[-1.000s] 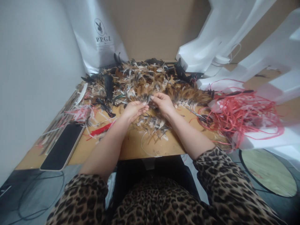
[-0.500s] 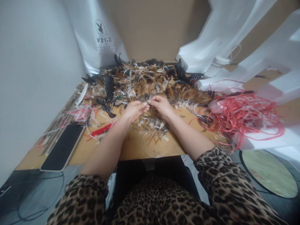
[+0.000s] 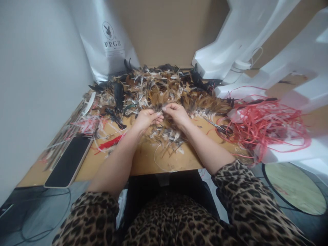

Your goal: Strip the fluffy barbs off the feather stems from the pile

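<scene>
Shifted nearer the left hand point(image 3: 146, 120), the right hand point(image 3: 177, 115) angles inward, both hands' fingers point(image 3: 167, 109) pinching feathers point(image 3: 158, 102).

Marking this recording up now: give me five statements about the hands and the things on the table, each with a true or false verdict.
1. The left hand and right hand pinch at feathers, their fingertips close together. True.
2. The right hand holds the scissors. False: the scissors lie on the table.
3. The tangle of red strips is to the right of both hands. True.
4. The phone lies among the red strips on the right. False: the phone lies near the table's left end.
5. The phone's dark screen faces up. True.
</scene>
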`<state>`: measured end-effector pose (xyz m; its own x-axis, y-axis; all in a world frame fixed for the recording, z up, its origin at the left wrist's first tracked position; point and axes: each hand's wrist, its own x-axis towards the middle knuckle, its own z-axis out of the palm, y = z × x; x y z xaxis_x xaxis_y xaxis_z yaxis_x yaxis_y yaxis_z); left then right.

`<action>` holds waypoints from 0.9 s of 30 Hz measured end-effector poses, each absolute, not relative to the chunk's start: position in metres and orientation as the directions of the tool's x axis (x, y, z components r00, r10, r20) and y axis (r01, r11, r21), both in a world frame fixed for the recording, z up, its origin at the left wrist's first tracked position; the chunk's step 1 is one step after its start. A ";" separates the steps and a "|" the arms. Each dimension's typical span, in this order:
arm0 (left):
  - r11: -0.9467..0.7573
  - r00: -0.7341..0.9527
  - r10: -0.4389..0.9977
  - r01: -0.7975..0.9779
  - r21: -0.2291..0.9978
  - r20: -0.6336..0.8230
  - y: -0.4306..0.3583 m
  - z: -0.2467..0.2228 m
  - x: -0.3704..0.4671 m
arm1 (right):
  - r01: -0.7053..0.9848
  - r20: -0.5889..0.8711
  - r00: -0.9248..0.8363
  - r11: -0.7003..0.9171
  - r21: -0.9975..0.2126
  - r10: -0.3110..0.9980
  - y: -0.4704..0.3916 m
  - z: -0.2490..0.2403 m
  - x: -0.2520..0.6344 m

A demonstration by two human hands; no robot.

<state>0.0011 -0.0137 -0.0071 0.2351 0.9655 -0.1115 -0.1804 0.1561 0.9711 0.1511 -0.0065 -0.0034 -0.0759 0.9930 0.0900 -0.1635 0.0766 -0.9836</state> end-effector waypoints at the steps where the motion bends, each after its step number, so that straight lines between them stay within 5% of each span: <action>1: 0.149 0.219 0.970 -0.189 0.971 -0.107 -0.013 -0.007 0.000 | -0.150 0.095 -0.045 0.088 -0.985 0.994 -0.004 -0.003 0.156; 5: 0.135 0.165 0.982 -0.258 0.957 -0.094 -0.011 -0.008 -0.003 | 0.033 0.239 0.081 0.237 -0.971 0.968 0.011 -0.004 0.181; 7: 0.141 0.151 0.983 -0.278 0.950 -0.101 -0.010 -0.008 -0.004 | 0.239 0.285 0.002 0.277 -0.931 0.958 0.016 -0.007 0.192; 12: 0.141 0.129 0.986 -0.309 0.940 -0.105 -0.009 -0.007 -0.004 | 0.769 0.268 -0.247 0.357 -0.530 0.931 0.013 -0.010 0.198; 15: 0.145 0.114 0.987 -0.317 0.937 -0.115 -0.009 -0.007 -0.003 | 0.879 0.257 -0.301 0.372 -0.298 0.918 0.007 -0.009 0.192; 18: 0.156 0.108 0.986 -0.319 0.935 -0.128 -0.009 -0.007 -0.003 | 0.907 0.248 -0.299 0.355 -0.227 0.922 0.007 -0.011 0.190; 21: 0.154 0.115 0.986 -0.326 0.933 -0.123 -0.008 -0.009 -0.004 | 0.886 0.272 -0.255 0.337 -0.319 0.928 0.012 -0.014 0.193; 23: 0.151 0.122 0.986 -0.341 0.928 -0.115 -0.007 -0.010 -0.005 | 0.805 0.297 -0.187 0.319 -0.500 0.936 0.015 -0.016 0.194; 27: 0.168 0.127 0.983 -0.366 0.915 -0.130 -0.006 -0.011 -0.005 | 0.353 0.153 -0.072 0.169 -0.920 0.986 0.017 -0.017 0.191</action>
<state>-0.0052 -0.0059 -0.0110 0.1269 0.9834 -0.1295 -0.3664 0.1678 0.9152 0.1914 0.0173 -0.0166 -0.0724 0.9855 0.1533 0.3527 0.1691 -0.9203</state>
